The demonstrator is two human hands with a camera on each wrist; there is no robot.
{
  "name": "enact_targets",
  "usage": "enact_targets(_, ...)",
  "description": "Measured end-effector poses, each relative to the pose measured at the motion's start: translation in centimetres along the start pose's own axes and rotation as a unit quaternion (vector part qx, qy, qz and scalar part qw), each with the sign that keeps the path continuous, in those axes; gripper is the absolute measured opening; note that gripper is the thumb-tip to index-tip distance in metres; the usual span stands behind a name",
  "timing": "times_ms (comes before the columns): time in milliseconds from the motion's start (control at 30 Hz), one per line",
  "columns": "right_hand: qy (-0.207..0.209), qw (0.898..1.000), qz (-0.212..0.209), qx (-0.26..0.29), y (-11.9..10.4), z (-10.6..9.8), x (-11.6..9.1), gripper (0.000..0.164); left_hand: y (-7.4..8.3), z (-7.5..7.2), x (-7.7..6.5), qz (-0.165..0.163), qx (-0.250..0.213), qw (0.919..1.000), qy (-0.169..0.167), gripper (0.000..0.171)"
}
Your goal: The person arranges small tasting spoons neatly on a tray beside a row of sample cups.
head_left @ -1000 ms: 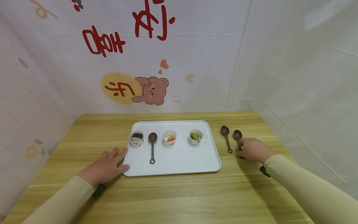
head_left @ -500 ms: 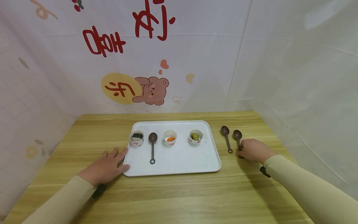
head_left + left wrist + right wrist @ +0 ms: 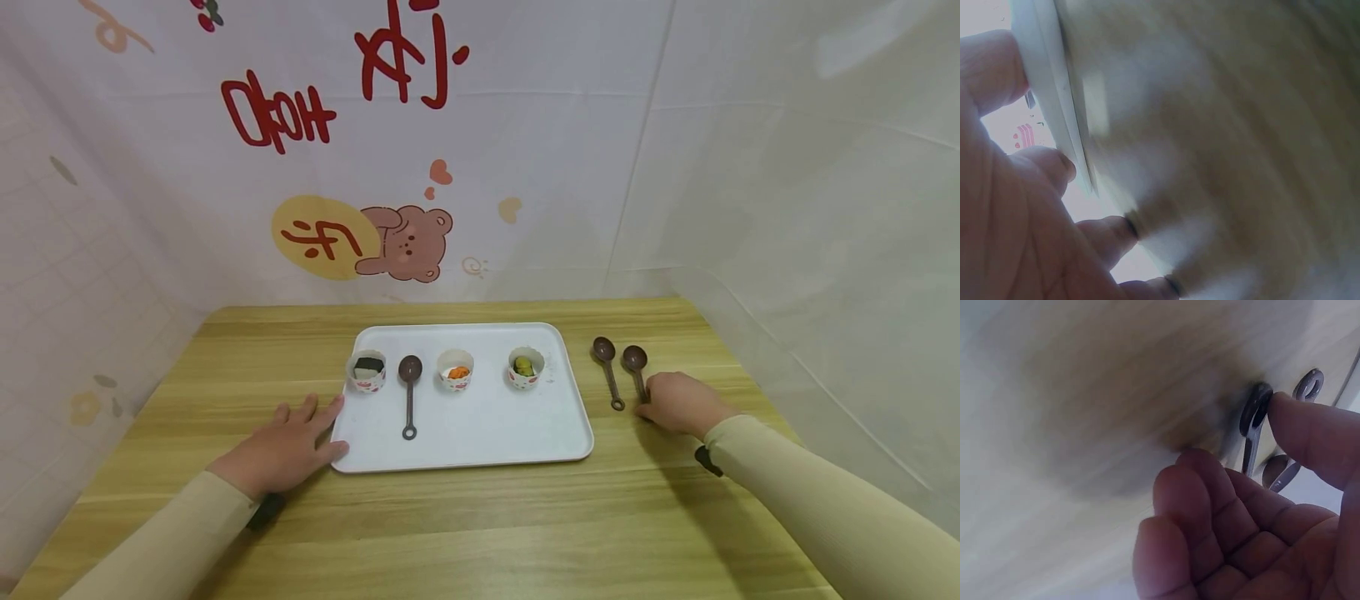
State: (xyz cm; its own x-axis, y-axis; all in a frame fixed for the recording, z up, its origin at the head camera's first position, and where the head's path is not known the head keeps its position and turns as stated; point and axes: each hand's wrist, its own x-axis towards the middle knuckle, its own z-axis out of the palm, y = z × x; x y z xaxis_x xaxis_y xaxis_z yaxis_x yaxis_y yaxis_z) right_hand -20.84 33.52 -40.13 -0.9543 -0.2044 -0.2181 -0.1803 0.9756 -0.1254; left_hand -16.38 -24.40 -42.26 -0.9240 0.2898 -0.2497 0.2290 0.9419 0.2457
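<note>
At the right of the table, my right hand (image 3: 686, 404) pinches the handle of a dark brown spoon (image 3: 634, 358), its bowl pointing away. In the right wrist view the thumb presses the spoon's ring end (image 3: 1255, 409), while the other fingers curl loosely below. A second brown spoon (image 3: 604, 350) lies just left of it. My left hand (image 3: 281, 454) lies with spread fingers, thumb and index touching the left edge of the white tray (image 3: 480, 442). A third brown spoon (image 3: 409, 371) rests on the tray between two paper cups.
The left paper cup (image 3: 367, 383) holds a black-and-white piece. Orange bits are in the middle cup (image 3: 455, 382), green ones in the right cup (image 3: 523, 380). Behind the wooden table (image 3: 465, 533) hangs a printed white curtain (image 3: 555, 150); white sheeting (image 3: 825, 250) borders the right side.
The spoon at my right hand has shifted very slightly left and away, its bowl end turning a little. My left hand, the tray and the cups have stayed in place.
</note>
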Motion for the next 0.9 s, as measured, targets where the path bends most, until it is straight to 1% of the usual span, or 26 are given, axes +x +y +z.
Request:
enact_targets(467, -0.005, 1.0, 0.016, 0.025, -0.18, 0.29, 0.4, 0.02, -0.05, 0.2, 0.12, 0.002, 0.003, 1.0, 0.002, 0.086)
enact_targets(900, -0.016, 0.998, 0.03, 0.056, 0.03, 0.07, 0.37, 0.019, 0.03, 0.19, 0.05, 0.005, 0.003, 1.0, 0.003, 0.085)
